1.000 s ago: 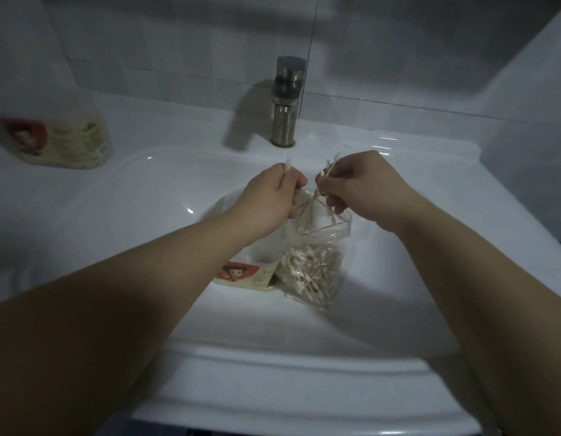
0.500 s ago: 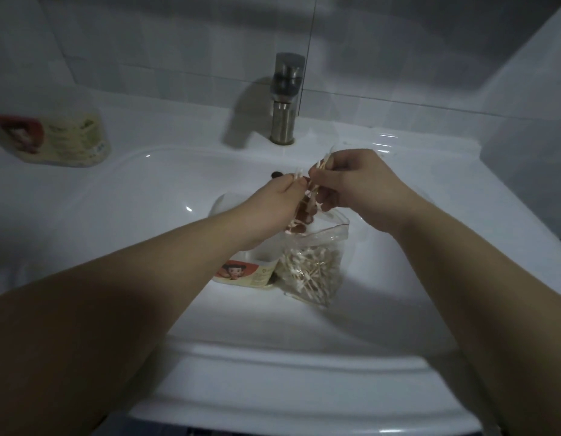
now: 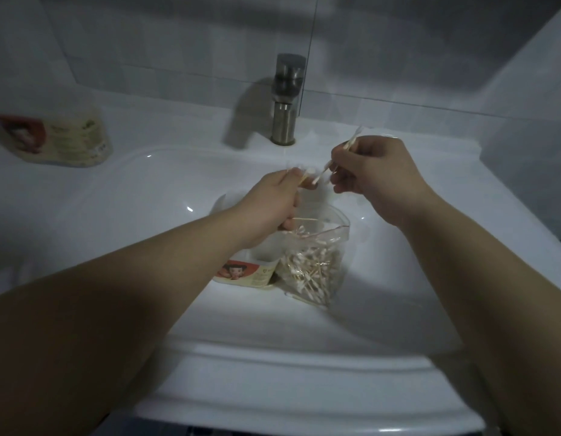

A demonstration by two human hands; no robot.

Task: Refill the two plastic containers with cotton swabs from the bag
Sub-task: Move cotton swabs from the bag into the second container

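one container lies on the sink's back-left ledge. over the basin, the left hand curls round a few swabs. below it a second container stands mid-basin, touching the open bag on its right. the right hand pinches more swabs near the back edge, by the faucet.

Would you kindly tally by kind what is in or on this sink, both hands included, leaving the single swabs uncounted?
Plastic containers: 2, near container and far-left container
Bag: 1, bag of cotton swabs
Faucet: 1, faucet
Hands: 2, left hand and right hand, each pinching swabs
Total: 6
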